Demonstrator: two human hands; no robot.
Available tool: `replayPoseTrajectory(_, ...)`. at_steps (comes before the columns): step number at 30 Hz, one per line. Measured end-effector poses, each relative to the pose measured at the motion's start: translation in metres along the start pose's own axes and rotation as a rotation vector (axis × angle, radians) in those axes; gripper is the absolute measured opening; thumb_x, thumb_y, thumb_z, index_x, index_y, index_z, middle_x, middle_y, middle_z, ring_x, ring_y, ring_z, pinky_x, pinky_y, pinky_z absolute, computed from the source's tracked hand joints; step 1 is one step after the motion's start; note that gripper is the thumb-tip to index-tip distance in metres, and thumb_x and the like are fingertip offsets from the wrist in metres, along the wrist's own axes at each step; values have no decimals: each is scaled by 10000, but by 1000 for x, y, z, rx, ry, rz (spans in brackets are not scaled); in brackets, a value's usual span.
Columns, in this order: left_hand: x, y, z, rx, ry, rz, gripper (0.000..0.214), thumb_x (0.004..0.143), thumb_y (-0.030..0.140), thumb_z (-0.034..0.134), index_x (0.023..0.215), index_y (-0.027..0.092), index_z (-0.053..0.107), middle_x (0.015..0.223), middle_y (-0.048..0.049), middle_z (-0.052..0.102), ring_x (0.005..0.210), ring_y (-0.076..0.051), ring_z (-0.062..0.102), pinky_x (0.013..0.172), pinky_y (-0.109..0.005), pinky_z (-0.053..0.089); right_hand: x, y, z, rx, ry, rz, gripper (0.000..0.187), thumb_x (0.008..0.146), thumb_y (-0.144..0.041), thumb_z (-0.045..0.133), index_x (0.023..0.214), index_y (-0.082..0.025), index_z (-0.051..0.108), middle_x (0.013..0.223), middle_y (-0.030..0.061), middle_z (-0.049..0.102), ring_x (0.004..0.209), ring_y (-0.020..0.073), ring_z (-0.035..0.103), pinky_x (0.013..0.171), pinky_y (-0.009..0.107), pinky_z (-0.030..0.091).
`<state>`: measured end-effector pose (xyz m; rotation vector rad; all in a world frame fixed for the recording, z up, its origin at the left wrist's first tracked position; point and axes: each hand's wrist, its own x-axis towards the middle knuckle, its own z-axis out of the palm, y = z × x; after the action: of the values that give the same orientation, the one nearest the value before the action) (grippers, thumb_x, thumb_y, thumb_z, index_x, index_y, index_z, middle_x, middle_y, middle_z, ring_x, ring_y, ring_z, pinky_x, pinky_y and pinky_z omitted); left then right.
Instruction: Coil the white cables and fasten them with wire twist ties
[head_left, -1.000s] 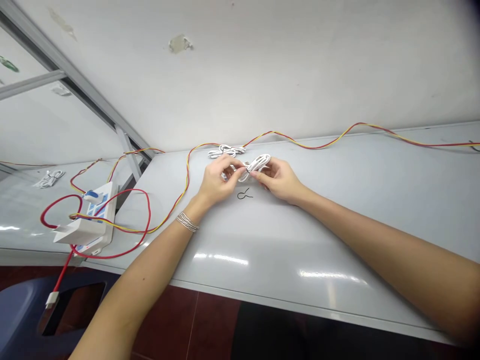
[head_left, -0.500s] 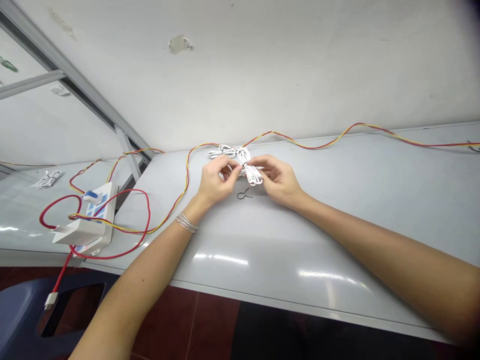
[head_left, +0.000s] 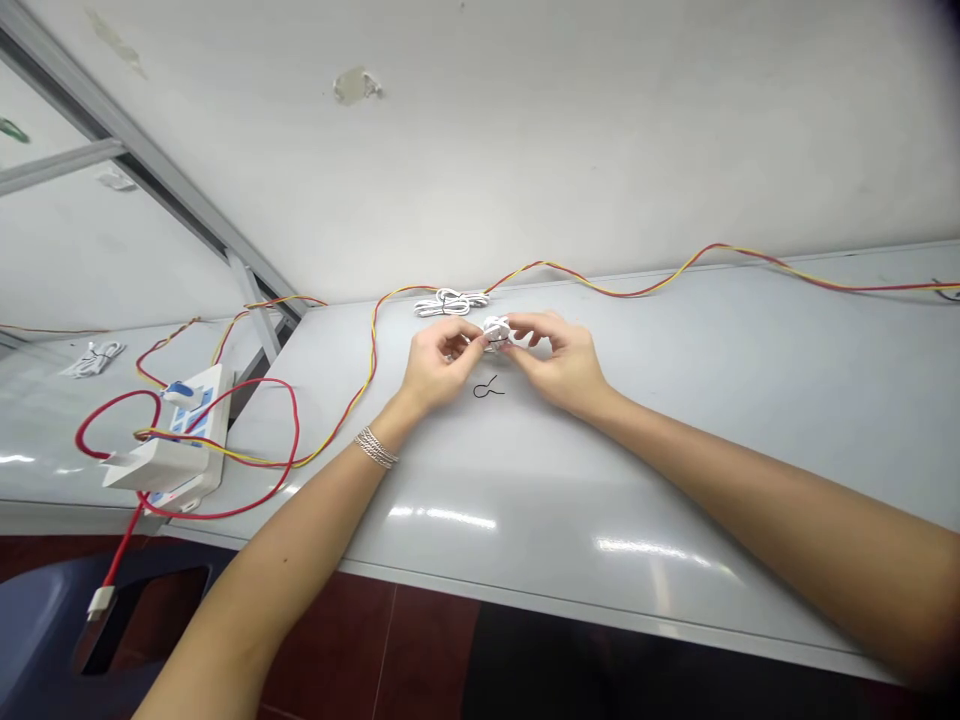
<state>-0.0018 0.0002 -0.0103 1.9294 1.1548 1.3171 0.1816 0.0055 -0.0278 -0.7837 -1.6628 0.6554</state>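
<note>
Cable coil (head_left: pixel 495 333) — clenched between my left grip (head_left: pixel 442 360) and right grip (head_left: pixel 559 365); second coil (head_left: pixel 450 302) lies just behind it, black wire (head_left: pixel 489 389) just in front.

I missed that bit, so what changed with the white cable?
The white cable went from a long loose loop to a small tight bundle. The left hand and right hand moved closer together, holding it between them. The other white cable, the black wire and the red-and-yellow wire stayed where they were.
</note>
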Motion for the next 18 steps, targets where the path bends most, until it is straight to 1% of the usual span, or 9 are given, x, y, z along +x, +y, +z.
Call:
replayPoseTrajectory(2,0,2,0,-11,-13,-5,179,840,328,689,797,154,681,770,-52,661,624,-111,561,549,-255,470,0,-1,0,-15,23,-29,170,832,-215,666,976,-243,751,970,52,682,808,178,617,686,335,511)
replayPoseTrajectory(5,0,3,0,-20,-30,-14,161,838,312,675,807,155,687,778,-56,675,624,-112,577,548,-250,476,-1,-3,1,55,45,0,145,828,-219,642,899,-249,766,904,43,633,695,146,575,613,318,504)
replayPoseTrajectory(6,0,4,0,-23,-34,-19,166,837,317,675,805,155,684,784,-57,680,631,-114,584,551,-248,482,-1,-4,1,68,53,13,142,825,-216,637,877,-250,765,896,44,634,704,151,586,615,318,511)
replayPoseTrajectory(8,0,4,1,-23,-46,-34,184,833,333,681,796,153,677,781,-55,680,628,-112,587,550,-240,485,-2,-6,1,68,63,28,147,823,-204,624,849,-247,762,945,58,652,801,177,629,655,327,538)
replayPoseTrajectory(10,0,4,1,-15,-52,-61,195,829,340,686,793,150,671,770,-52,678,605,-105,575,538,-234,480,-2,-8,0,62,62,36,154,830,-195,608,815,-236,756,1046,73,664,872,194,650,683,336,556)
replayPoseTrajectory(13,0,2,0,4,-52,-101,190,824,335,689,796,148,672,762,-53,677,594,-106,565,531,-238,481,-3,-9,0,94,35,47,173,847,-180,584,796,-213,746,1198,96,635,874,193,662,664,338,562)
replayPoseTrajectory(16,0,-1,0,12,-70,-116,196,828,345,686,800,152,680,750,-52,675,596,-112,571,536,-244,491,-2,-8,1,202,29,76,70,813,-205,669,851,-201,728,1238,112,598,974,214,674,770,362,600)
replayPoseTrajectory(17,0,-2,0,8,-79,-122,202,828,352,688,799,152,679,743,-50,672,593,-113,571,536,-245,492,-2,-7,2,251,33,94,104,783,-217,713,886,-200,714,1237,109,591,1008,220,676,821,373,606)
replayPoseTrajectory(18,0,-3,1,2,-85,-132,207,824,357,693,799,152,679,740,-48,669,591,-112,570,535,-246,492,-1,-5,2,302,33,120,191,751,-227,751,931,-203,694,1236,101,590,1021,222,681,858,383,607)
